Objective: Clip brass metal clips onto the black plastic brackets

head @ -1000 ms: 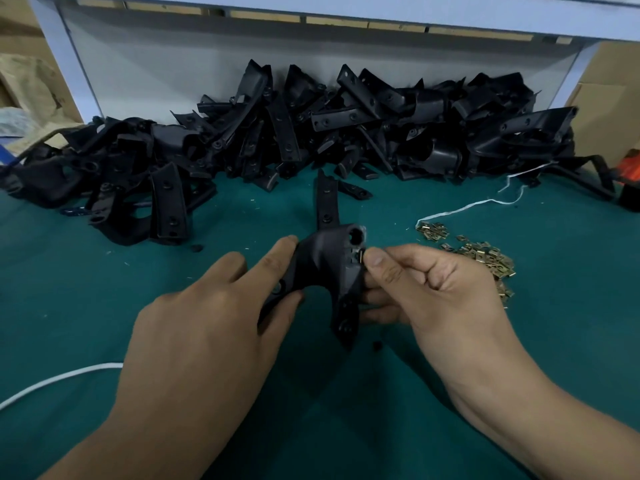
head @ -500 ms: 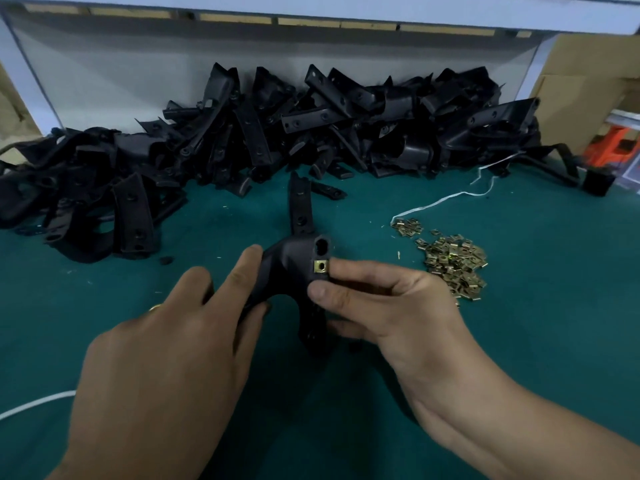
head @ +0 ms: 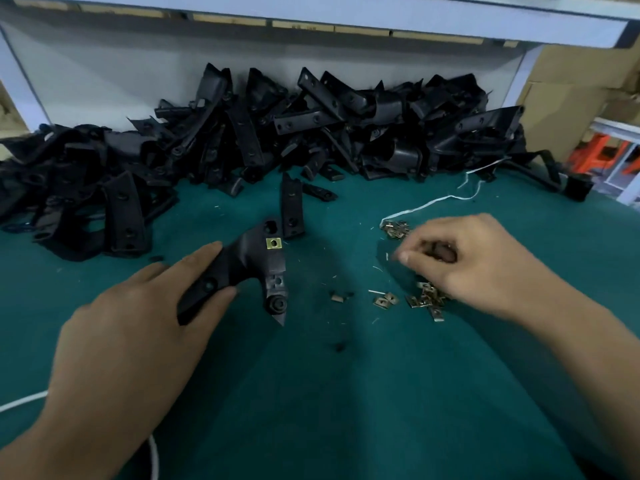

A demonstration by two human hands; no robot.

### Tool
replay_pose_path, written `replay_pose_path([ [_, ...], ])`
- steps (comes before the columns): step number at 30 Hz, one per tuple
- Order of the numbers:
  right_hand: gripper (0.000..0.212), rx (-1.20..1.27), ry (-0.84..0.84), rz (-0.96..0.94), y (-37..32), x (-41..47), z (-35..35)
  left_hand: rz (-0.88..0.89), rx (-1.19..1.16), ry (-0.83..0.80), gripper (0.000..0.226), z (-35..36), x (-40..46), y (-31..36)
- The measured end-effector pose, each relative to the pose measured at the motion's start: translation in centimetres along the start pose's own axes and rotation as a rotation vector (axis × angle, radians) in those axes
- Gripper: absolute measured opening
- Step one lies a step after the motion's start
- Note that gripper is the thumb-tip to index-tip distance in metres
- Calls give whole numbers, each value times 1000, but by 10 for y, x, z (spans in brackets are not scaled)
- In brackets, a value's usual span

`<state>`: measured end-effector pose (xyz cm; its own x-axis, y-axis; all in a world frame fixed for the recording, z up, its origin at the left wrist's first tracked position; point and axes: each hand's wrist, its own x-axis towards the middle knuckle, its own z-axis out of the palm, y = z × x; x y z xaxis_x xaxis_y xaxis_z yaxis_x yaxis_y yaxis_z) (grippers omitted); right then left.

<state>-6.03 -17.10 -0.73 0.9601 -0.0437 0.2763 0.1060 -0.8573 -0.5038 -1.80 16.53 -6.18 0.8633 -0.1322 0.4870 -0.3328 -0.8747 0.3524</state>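
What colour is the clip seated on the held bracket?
Brass-yellow clip on black bracket; head view.

A green-topped table (head: 346, 410) meets a white back panel (head: 104, 81) at twelve o'clock, cardboard (head: 568, 95) at two, under a pale shelf (head: 346, 8).

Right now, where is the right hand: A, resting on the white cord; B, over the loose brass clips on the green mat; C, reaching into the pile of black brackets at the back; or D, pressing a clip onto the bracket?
B: the right hand is above the scattered brass clips on the mat, apart from the bracket that the left hand holds.
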Motion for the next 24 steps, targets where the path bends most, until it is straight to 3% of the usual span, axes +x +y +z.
replay_pose_path([
  [6, 8, 41, -254, -44, -4, 0, 6, -41, 1, 19, 52, 1, 2, -9],
  [19, 17, -64, -314, -210, -11, -5, 19, -17, 78, -9, 48, -7, 0, 3],
  [21, 15, 13, -316, -185, -15, -6, 20, -13, 54, 0, 49, -8, 0, 4],
  [24, 9, 349, -269, -164, -25, -6, 25, 10, -56, 22, 51, -9, -2, 5],
])
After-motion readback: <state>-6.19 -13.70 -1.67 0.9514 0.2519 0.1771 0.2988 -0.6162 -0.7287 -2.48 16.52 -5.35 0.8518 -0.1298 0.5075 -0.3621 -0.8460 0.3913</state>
